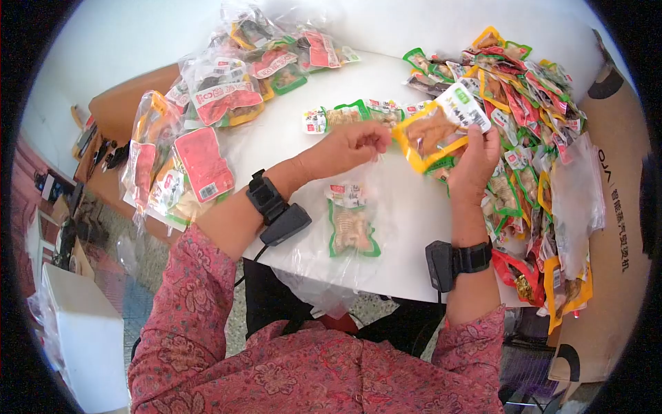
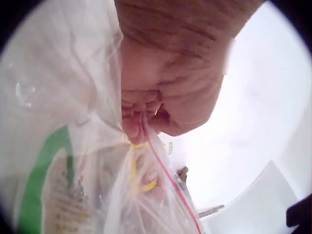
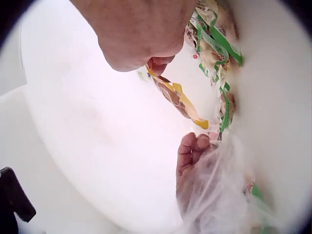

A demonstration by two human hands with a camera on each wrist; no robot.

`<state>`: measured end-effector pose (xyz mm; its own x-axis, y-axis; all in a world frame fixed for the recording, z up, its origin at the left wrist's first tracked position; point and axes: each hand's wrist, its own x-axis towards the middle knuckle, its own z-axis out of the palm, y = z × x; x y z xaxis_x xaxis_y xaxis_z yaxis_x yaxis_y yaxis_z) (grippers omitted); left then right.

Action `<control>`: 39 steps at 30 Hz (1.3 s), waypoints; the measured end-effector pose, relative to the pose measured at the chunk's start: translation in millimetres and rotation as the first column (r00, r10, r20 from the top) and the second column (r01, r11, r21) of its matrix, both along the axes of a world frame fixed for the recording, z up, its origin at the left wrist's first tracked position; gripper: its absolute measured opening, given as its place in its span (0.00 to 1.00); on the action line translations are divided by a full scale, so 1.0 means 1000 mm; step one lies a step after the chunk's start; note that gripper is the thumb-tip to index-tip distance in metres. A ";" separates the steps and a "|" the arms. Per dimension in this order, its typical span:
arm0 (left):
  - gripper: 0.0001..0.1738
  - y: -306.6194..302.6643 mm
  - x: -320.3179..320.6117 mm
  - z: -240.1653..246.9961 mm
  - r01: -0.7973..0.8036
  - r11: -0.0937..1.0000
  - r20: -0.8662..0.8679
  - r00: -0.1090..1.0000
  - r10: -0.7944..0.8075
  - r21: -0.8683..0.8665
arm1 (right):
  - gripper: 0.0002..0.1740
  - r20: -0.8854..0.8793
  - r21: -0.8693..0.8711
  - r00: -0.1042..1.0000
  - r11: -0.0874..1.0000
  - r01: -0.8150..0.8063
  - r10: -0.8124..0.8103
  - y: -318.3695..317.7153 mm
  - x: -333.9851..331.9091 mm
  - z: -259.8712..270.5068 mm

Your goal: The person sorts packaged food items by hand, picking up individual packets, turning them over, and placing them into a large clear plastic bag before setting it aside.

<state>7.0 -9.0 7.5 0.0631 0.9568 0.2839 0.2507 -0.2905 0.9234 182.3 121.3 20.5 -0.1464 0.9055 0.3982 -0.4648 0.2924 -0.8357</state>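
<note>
My left hand (image 1: 348, 148) pinches the mouth of a clear zip bag (image 1: 314, 279); the bag's red zip strip shows beside the fingertips in the left wrist view. A green-edged snack packet (image 1: 353, 224) lies inside the bag, over the near part of the table. With my right hand (image 1: 476, 162) I grip a yellow-edged snack packet (image 1: 433, 130) by one end, thumb across its white label. That packet is held up to the right of my left fingers, apart from the bag's mouth.
Filled clear bags (image 1: 224, 90) are heaped on the white table's (image 1: 283, 131) left side. A large pile of loose packets (image 1: 520, 103) covers the right, with flat clear bags (image 1: 576, 200) on it. More green-edged packets (image 1: 341, 116) lie beyond my hands. A cardboard box (image 1: 617, 207) stands at right.
</note>
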 end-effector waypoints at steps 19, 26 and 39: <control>0.06 -0.011 0.003 0.021 -0.072 0.990 -0.396 0.911 0.114 0.120 | 0.05 -0.068 0.008 0.996 0.999 -0.050 0.050 -0.012 -0.007 0.000; 0.04 -0.018 0.007 0.038 -0.028 0.998 0.265 0.964 0.015 0.047 | 0.06 -0.047 0.017 0.996 0.997 -0.075 0.075 -0.005 -0.010 -0.008; 0.10 -0.020 -0.006 0.035 0.114 0.903 0.076 0.993 -0.091 -0.414 | 0.07 -0.070 -0.056 0.994 0.995 -0.083 0.079 -0.012 -0.007 0.002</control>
